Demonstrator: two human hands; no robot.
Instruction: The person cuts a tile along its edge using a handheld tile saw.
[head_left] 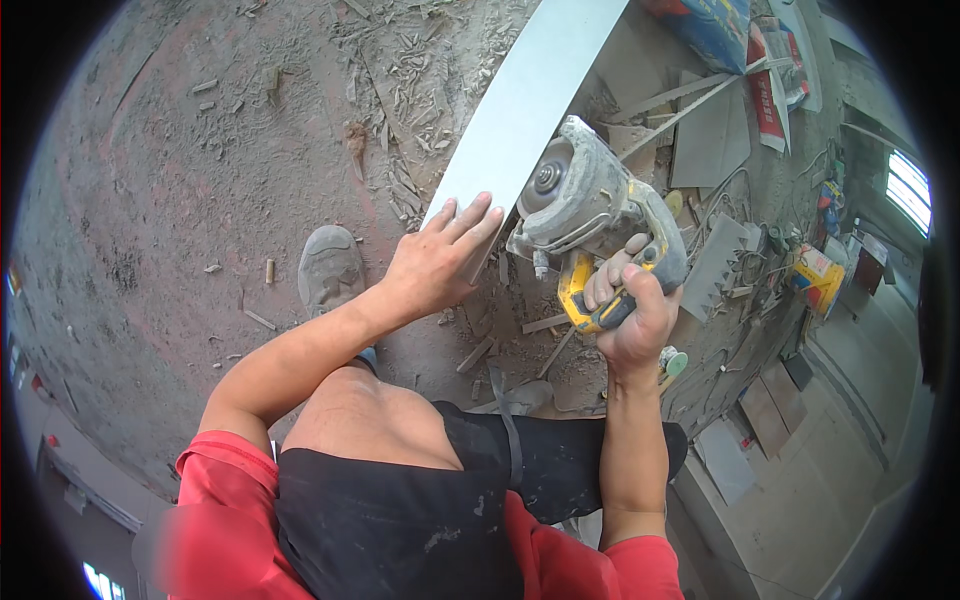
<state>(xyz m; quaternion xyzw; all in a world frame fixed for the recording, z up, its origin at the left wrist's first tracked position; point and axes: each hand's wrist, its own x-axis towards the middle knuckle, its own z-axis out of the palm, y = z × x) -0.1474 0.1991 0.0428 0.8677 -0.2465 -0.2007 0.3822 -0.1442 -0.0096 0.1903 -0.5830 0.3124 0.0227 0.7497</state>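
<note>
My left hand (445,252) lies with its fingers outstretched on the near end of a long white tile strip (535,95). The strip runs away from me, up past the top of the view. Wrapped round the yellow and black handle of a dusty circular saw (585,215) is my right hand (632,305). The saw sits against the right edge of the strip, close to my left fingertips. Its round blade (547,180) looks blurred under the grey guard. Where the blade meets the strip is hidden by the saw body.
Broken chips and offcuts (415,110) litter the dusty floor beyond my shoe (332,268). To the right lie grey tile pieces (712,140), a notched trowel (715,265) and a red and white box (770,95). A yellow container (818,278) stands farther right.
</note>
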